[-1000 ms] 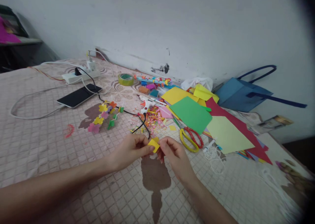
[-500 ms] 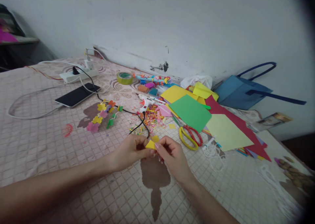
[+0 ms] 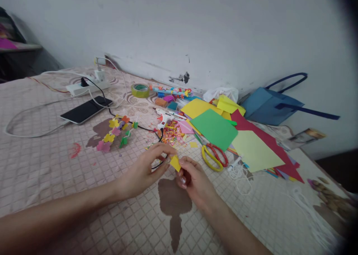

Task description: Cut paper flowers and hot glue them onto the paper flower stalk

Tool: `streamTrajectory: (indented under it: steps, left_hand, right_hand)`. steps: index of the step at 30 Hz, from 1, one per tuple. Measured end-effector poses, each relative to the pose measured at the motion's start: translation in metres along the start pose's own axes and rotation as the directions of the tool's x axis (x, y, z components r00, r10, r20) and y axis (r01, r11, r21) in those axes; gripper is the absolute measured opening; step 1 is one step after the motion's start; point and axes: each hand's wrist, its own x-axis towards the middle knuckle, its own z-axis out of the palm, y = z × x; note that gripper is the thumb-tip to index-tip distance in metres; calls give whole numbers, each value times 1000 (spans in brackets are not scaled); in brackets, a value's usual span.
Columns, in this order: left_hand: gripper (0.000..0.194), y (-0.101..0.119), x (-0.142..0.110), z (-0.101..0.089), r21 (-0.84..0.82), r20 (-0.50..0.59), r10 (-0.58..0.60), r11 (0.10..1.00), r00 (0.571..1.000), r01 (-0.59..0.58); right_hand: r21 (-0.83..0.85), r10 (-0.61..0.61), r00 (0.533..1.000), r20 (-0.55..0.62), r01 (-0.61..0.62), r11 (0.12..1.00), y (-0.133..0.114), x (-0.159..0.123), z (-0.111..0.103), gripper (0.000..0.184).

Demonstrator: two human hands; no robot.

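A small folded piece of yellow paper [image 3: 175,163] is pinched between the thumb and fingers of my right hand [image 3: 195,176]. My left hand [image 3: 149,167] is at the paper's left side, its thumb and forefinger spread apart in a curve. Whether its fingertips touch the paper I cannot tell. Just beyond both hands lie a white glue gun [image 3: 164,120] with a black cord and a heap of coloured paper scraps [image 3: 172,133]. Scissors [image 3: 214,157] with one yellow and one red handle rest to the right of my right hand.
Coloured sheets, a green one [image 3: 214,128] among them, spread to the right near a blue bag [image 3: 270,105]. White string [image 3: 240,178] lies closer. Leftward are paper flowers [image 3: 113,130], a phone [image 3: 85,110] and a power strip [image 3: 88,87]. A tape roll [image 3: 140,90] is near the wall.
Both hands held the yellow paper before; my left fingers have now spread and lifted. The paper has turned in my right hand. The whole view has shifted slightly.
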Motion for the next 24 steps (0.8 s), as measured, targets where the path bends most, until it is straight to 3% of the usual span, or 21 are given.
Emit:
streamTrajectory:
  steps: [3,5,8,10,12,15,20,22,24]
  left_hand:
    - [10,1,2,-4,51,57,36,998,998,-39]
    - [13,0,4,-5,16,72,-51,999,996,50]
    - [14,0,5,-4,10,105,-171,985,980,171]
    - [14,0,5,-3,22,119,-207,978,971,205]
    - [17,2,4,-2,36,105,-236,972,966,233]
    - [22,5,2,-1,54,57,-257,966,965,254]
    - [18,1,2,1,-62,64,-270,960,961,274]
    - [18,-2,5,-1,-110,30,-278,954,960,279]
    - [18,-3,9,-5,-165,-32,-275,950,961,266]
  right_hand:
    - [-114,42,997,57,-35,993,-1,0,-1,25]
    - [-313,-106,993,60,120,942,-4,-1,-3,30]
    - [-596,-326,928,178,365,715,-8,-3,-6,24]
    - [-699,-362,899,245,423,577,-10,-4,-6,16]
    - [-746,-374,889,263,434,506,-10,-5,-5,16]
    - [-747,-364,889,279,439,500,-12,-6,-4,18]
    - [-662,-313,922,229,383,644,-15,-1,-8,26]
    - [-696,-346,907,240,409,590,-17,6,-14,28]
    - [-801,-409,875,260,432,414,-19,15,-22,19]
